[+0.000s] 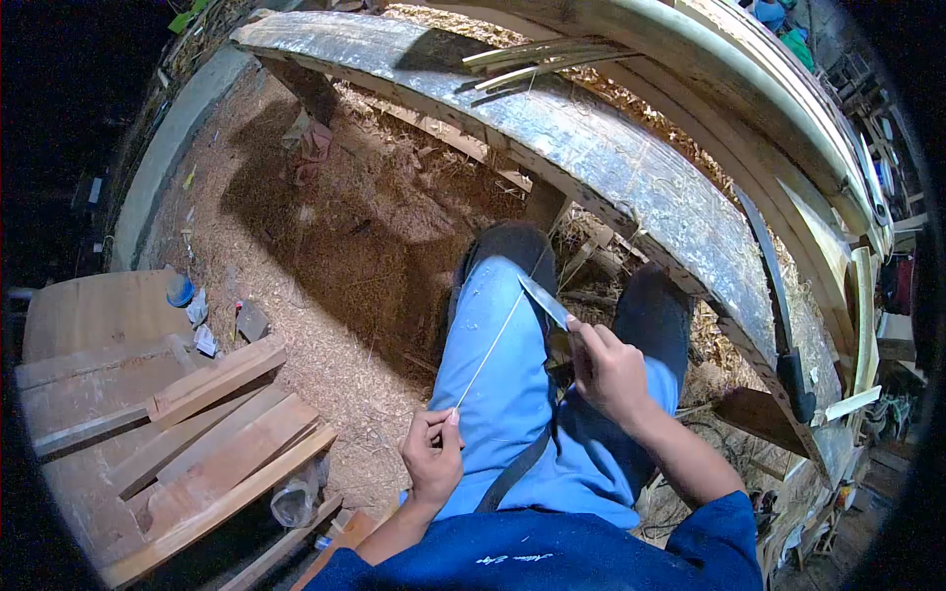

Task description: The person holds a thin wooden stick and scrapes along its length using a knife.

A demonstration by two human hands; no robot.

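While the left hand pinches the near end of a thin strip over the left trouser leg, the right hand grips a knife, its handle hidden in that hand. The strip's far end, by the knife, is hard to make out.

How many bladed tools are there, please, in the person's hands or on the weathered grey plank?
2: a short silver metal blade in the right hand, and a long dark black-handled blade resting on the weathered grey wooden plank. Others may be hidden.
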